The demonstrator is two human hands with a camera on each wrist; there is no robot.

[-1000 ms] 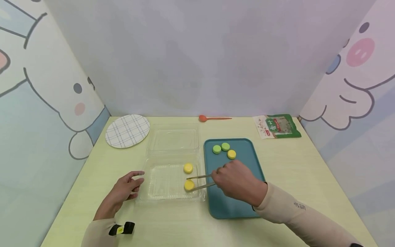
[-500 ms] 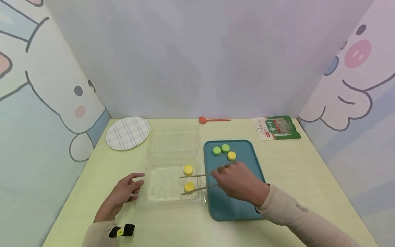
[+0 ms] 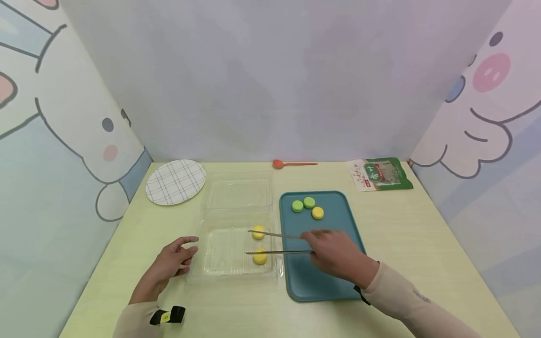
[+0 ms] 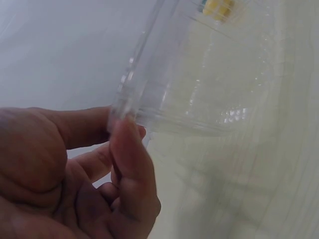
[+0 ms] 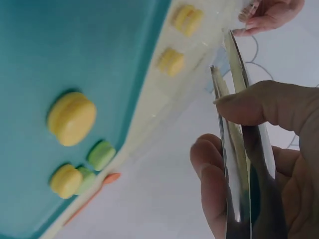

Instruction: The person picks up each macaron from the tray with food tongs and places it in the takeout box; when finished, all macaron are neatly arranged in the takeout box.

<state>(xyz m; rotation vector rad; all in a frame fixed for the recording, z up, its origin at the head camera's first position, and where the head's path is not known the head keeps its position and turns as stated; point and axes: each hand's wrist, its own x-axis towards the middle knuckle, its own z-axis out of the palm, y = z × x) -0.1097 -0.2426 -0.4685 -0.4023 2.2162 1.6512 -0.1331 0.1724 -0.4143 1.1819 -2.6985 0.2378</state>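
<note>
My right hand (image 3: 336, 253) grips metal tongs (image 5: 234, 164), whose two arms stand apart over the clear plastic box (image 3: 224, 270). Two yellow macarons (image 3: 259, 257) sit in the box's right side, beneath the tong arms in the head view. With thumb and finger, my left hand (image 4: 124, 169) pinches the box's left edge. On the blue tray (image 3: 323, 291) lie two green macarons (image 3: 297, 206) and a yellow macaron (image 3: 318, 213). The right wrist view shows another yellow macaron (image 5: 72, 118) on the tray, which my right hand hides in the head view.
The box's lid (image 3: 238, 191) lies folded back behind it. A checked plate (image 3: 175, 182) stands back left, an orange spoon (image 3: 278, 164) lies at the back edge, and a green-and-white food packet (image 3: 380, 174) is back right. Walls enclose the table's back and sides.
The tong arms have spread away from the front yellow macaron in the box. My right hand has then drawn back slightly to the right and up. My left hand stays in place.
</note>
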